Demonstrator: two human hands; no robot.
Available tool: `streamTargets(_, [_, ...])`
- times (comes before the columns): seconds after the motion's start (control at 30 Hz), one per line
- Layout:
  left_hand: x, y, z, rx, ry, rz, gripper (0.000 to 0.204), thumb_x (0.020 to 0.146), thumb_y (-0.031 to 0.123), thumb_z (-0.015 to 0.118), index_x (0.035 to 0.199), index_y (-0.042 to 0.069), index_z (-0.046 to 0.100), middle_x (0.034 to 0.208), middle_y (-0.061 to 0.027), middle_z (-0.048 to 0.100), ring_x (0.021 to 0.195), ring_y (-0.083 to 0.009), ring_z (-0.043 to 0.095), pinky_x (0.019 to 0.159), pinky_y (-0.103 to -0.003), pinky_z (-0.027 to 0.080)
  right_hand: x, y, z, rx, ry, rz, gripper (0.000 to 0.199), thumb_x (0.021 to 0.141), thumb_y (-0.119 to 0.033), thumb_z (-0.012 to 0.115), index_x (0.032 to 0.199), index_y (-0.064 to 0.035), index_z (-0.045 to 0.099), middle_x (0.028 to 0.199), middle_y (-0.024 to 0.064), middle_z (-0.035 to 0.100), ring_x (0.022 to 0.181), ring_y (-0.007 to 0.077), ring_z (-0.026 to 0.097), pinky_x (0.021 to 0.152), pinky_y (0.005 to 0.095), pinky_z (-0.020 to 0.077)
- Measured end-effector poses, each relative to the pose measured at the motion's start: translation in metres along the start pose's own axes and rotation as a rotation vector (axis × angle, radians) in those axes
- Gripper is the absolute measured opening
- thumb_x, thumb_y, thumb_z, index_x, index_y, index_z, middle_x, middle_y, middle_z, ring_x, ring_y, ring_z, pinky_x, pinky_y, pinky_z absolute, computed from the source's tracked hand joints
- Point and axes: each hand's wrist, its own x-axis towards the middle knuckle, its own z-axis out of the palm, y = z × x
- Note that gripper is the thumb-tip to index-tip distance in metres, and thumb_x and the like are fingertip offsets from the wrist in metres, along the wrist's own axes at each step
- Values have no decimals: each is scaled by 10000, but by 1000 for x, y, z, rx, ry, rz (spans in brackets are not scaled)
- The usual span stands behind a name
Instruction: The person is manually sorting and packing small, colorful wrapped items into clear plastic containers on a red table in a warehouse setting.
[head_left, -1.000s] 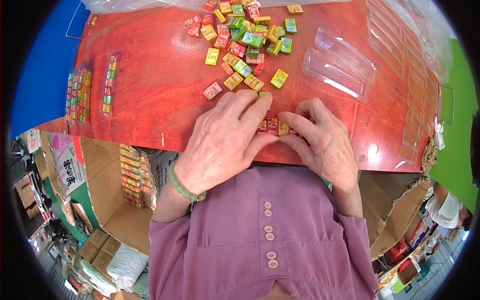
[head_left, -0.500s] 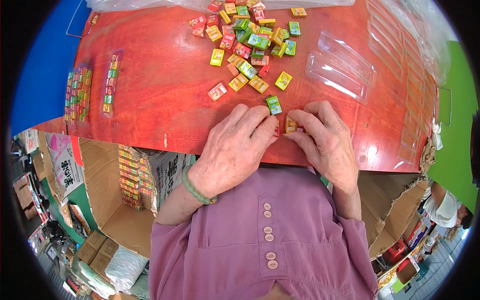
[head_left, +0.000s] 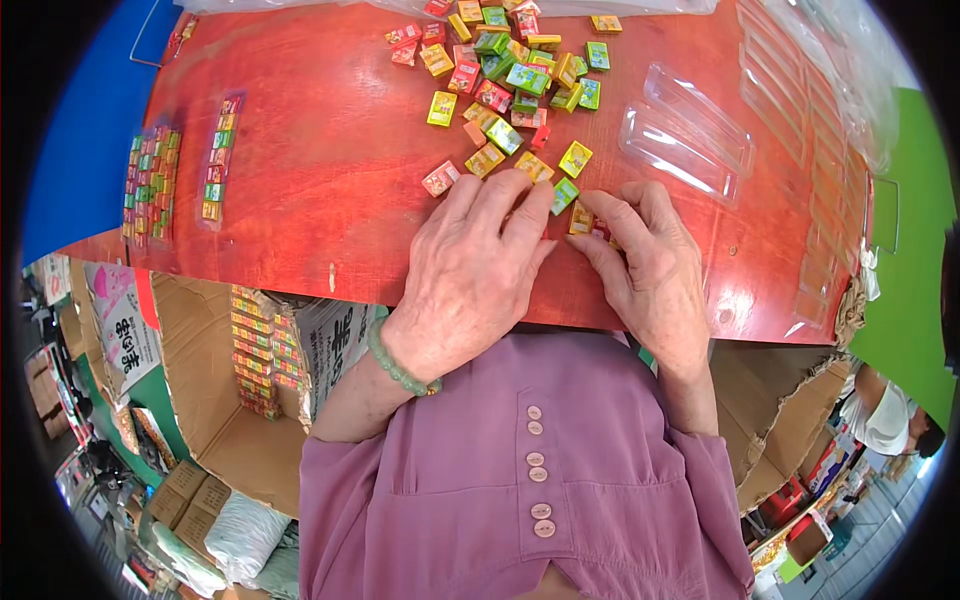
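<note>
My left hand [head_left: 470, 265] lies flat on the red table [head_left: 300, 150], fingers stretched toward a green cube [head_left: 563, 195] and a yellow cube [head_left: 533, 165]. My right hand [head_left: 650, 265] rests beside it, fingertips pressed on a few small coloured cubes [head_left: 585, 220] lined up between the two hands. A loose heap of several small coloured cubes [head_left: 510, 60] lies farther back on the table. A red cube [head_left: 440, 178] sits just left of my left fingers.
Two clear plastic trays [head_left: 685, 140] lie right of the heap. Filled strips of cubes [head_left: 150, 185] lie at the table's left. More clear trays [head_left: 800, 110] line the right edge. An open cardboard box [head_left: 260, 350] with packed strips stands below the table.
Both hands have slid slightly away from me toward the heap. The left fingers now reach the green and yellow cubes; the row of cubes stays between the fingertips.
</note>
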Motion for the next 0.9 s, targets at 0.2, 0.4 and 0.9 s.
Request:
streamTargets(0.2, [0,-4,6,-45,-3,78,470,804,20,778,1257,15,651,1170,-141,631,972,-338,606,808,-432,542,2,-2,4,56,29,56,405,866,-124,805,1250,-66,690,1075,133,612,907,302,670,762,405,562])
streamTargets(0.4, [1,-7,2,-132,7,45,582,791,37,789,1336,-1,588,1226,-158,626,1033,-360,618,861,-446,545,5,-2,1,-2,-21,36,443,876,-136,793,1301,-85,679,1049,127,606,896,297,665,751,408,557])
streamTargets(0.9, [6,-12,3,-186,-12,35,675,759,-33,794,1398,38,590,1267,-124,701,1016,-327,671,838,-411,552,8,-2,2,18,-16,47,385,884,-123,781,1255,-87,686,1025,124,606,860,303,668,726,413,552])
